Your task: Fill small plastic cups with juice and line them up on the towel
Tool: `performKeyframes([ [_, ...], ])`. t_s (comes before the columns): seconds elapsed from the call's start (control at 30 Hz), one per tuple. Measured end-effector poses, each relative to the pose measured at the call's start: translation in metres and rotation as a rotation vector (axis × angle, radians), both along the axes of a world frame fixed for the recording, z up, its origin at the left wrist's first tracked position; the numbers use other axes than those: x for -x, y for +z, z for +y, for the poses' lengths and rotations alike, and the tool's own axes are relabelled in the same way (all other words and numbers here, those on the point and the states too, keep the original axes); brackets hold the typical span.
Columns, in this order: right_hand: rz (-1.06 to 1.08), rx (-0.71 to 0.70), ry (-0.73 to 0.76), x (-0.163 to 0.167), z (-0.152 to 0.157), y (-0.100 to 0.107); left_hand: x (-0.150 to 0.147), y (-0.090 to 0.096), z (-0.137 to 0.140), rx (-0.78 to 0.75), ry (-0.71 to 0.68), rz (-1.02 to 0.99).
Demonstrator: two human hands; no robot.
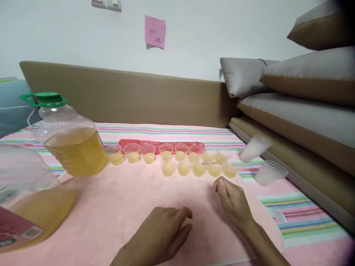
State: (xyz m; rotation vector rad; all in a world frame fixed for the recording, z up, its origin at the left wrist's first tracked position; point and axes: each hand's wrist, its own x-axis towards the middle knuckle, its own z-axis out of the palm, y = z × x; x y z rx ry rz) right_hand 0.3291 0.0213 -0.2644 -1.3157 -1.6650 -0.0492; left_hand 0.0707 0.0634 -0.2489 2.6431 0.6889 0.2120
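My left hand hovers over or rests on the pink cloth with its thumb and bent index finger apart, holding nothing. To the right, my right hand is curled into a loose fist, and nothing shows in it. Just beyond its knuckles stands a clear plastic cup with pale yellow liquid. It belongs to two rows of such cups; the back row stretches left past another filled cup. A large clear jug with a green cap and yellow liquid stands at left. Nearer is a second jug, partly out of frame.
Two frosted plastic cups, one upper and one lower, stand tilted at right. A red plastic bag lies behind the rows. Striped fabric surrounds the cloth. Stacked grey-brown cushions border the right; a brown headboard closes the back.
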Motion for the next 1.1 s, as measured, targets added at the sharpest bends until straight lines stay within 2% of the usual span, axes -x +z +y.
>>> performKeyframes([
  [0.2, -0.008, 0.03, 0.069, -0.015, -0.02, 0.0, 0.001, 0.002, 0.003, -0.079, -0.035, 0.053],
  [0.3, -0.062, -0.002, -0.019, -0.029, -0.029, -0.002, 0.002, 0.001, 0.005, -0.111, -0.075, 0.06],
  [0.4, -0.068, -0.13, -0.241, -0.048, -0.033, 0.0, 0.004, 0.0, 0.007, -0.121, -0.082, 0.061],
  [0.53, 0.023, -0.341, -0.694, -0.082, -0.033, 0.005, 0.004, -0.002, 0.01, -0.143, -0.084, 0.034],
  [0.6, 0.002, -0.382, -0.861, -0.103, -0.034, 0.004, 0.004, -0.003, 0.01, -0.151, -0.093, 0.019],
  [0.7, -0.048, -0.366, -1.017, -0.134, -0.036, -0.008, 0.002, -0.004, 0.01, -0.161, -0.105, 0.012],
  [0.8, 0.062, -0.26, -1.063, -0.156, -0.037, -0.023, 0.0, -0.003, 0.009, -0.178, -0.109, 0.011],
  [0.93, 0.222, -0.108, -1.038, -0.17, -0.032, -0.036, -0.001, -0.002, 0.008, -0.187, -0.109, -0.005],
  [1.1, 0.263, -0.083, -0.999, -0.178, -0.022, -0.04, 0.0, -0.002, 0.009, -0.188, -0.104, -0.005],
])
